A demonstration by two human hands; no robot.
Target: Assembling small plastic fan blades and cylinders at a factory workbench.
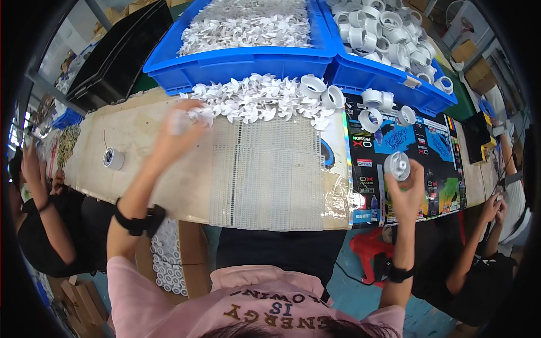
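My right hand (408,194) is closed around a white round plastic housing (398,164), its spoked inner part facing up, over the printed sheet. My left hand (183,132) is smeared by motion at the left end of a heap of small white fan blades (256,96). A whitish blur shows at its fingers, and I cannot make out whether it is held. To the left, a white cylindrical part with a dark inside and a thin wire (113,158) stands alone on the table.
Behind the heap stand a blue bin of fan blades (242,59) and a blue bin of white rings (389,84). Several loose rings (370,120) lie before it. A clear ribbed mat (270,186) and a printed sheet (366,217) cover the table. People sit at both sides.
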